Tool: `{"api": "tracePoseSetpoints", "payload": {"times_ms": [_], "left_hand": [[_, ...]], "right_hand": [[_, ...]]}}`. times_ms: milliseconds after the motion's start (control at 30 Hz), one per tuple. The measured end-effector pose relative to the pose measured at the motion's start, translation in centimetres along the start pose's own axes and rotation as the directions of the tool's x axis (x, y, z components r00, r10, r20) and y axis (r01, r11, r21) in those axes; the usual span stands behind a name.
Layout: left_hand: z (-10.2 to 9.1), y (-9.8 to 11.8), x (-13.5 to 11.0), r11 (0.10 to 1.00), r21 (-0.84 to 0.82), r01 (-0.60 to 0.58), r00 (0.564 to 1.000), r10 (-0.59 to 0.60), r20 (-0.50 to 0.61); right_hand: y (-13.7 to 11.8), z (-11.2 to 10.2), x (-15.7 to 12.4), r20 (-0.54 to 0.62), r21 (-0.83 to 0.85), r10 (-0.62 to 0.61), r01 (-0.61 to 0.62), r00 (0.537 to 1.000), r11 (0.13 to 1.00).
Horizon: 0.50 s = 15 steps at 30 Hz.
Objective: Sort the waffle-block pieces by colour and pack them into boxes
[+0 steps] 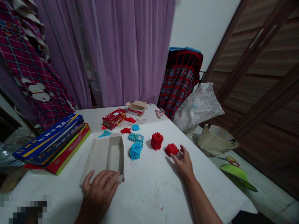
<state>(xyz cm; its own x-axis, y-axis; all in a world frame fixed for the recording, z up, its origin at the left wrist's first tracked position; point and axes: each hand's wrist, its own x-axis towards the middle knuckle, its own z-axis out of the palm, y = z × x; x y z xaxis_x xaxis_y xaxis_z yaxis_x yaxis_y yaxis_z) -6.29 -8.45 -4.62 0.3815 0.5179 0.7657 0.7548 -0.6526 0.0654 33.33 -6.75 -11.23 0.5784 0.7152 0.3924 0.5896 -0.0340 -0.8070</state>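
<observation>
My left hand lies palm down over the near end of an open, shallow cardboard box, its fingers stretched out. The box's lid is folded back to the left, and its inside is pale. With thumb and fingers apart, my right hand is beside a flat red cluster of toothed plastic pieces; the thumb is at its near edge. A taller red block of linked pieces stands just left of that cluster. Blue linked pieces and teal ones sit between the hands.
Stacked game boxes lie at the left. Farther back are a red box, a small open carton, a crumpled wrapper and more loose pieces. Beyond the table's right edge are a fabric bin and scissors.
</observation>
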Motion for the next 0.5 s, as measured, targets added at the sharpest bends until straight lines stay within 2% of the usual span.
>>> {"api": "tracePoseSetpoints", "payload": {"times_ms": [100,200,267,333,400,433,500], "left_hand": [[-0.8,1.5,1.2,0.997,-0.015,-0.072,0.991,0.073,0.116],[0.9,5.8,4.3,0.974,-0.201,-0.107,0.953,0.158,0.257],[3.5,9.6,7.3,0.944,-0.328,-0.046,0.882,0.192,0.431],[6.6,12.9,10.5,0.926,-0.373,0.067,0.773,0.188,0.606],[9.7,15.5,13.4,0.916,-0.353,0.191,0.673,0.14,0.727],[11.2,16.5,14.6,0.913,-0.336,0.232,0.639,0.117,0.76],[13.7,17.8,16.4,0.92,-0.278,0.278,0.606,0.056,0.794]], "right_hand": [[0.4,-0.8,1.0,-0.061,0.092,0.072,-0.066,0.996,0.994],[1.2,-1.9,2.9,-0.159,0.129,0.182,-0.163,0.97,0.978],[1.9,-2.4,4.1,-0.206,0.129,0.219,-0.196,0.954,0.972],[2.7,-2.6,4.7,-0.22,0.143,0.235,-0.207,0.947,0.968],[3.4,-2.6,4.8,-0.212,0.163,0.241,-0.209,0.947,0.964],[3.7,-2.5,4.7,-0.208,0.173,0.242,-0.208,0.948,0.963],[4.1,-2.3,4.5,-0.205,0.192,0.242,-0.204,0.948,0.96]]}}
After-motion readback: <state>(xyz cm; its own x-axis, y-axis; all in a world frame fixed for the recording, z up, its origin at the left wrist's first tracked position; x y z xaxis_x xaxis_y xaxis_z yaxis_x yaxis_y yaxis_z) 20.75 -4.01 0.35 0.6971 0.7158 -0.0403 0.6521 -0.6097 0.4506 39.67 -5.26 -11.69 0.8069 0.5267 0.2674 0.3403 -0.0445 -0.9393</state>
